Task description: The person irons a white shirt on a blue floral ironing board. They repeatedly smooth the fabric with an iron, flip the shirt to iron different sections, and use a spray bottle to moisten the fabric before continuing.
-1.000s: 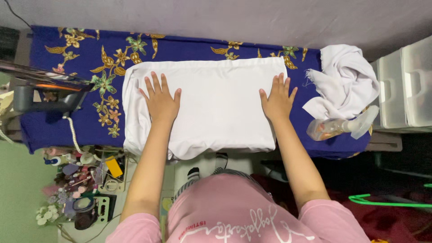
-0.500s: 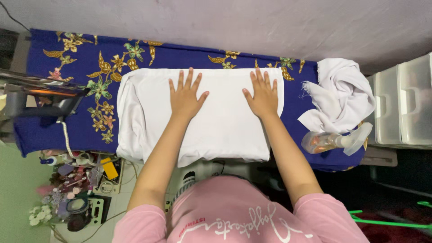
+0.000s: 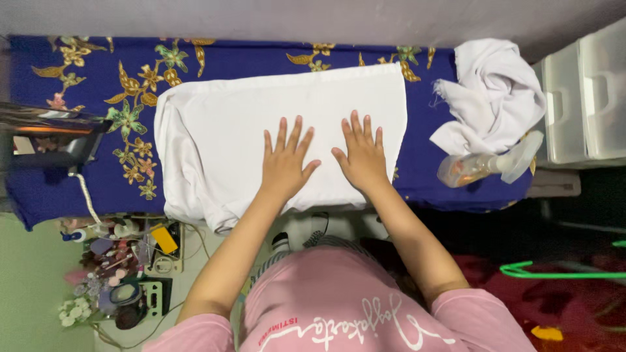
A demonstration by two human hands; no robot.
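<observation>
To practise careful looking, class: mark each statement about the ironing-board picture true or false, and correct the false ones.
1. Both hands lie flat, palms down, on the white cloth. True: left hand, right hand.
2. The spray bottle stands upright at the board's left end. False: it lies on its side at the right end.
3. The board cover is blue with a flower pattern. True.
4. The crumpled white garment sits under the hands. False: it lies apart, at the right end.
5. The right hand holds the iron. False: the iron sits untouched at the left.
</observation>
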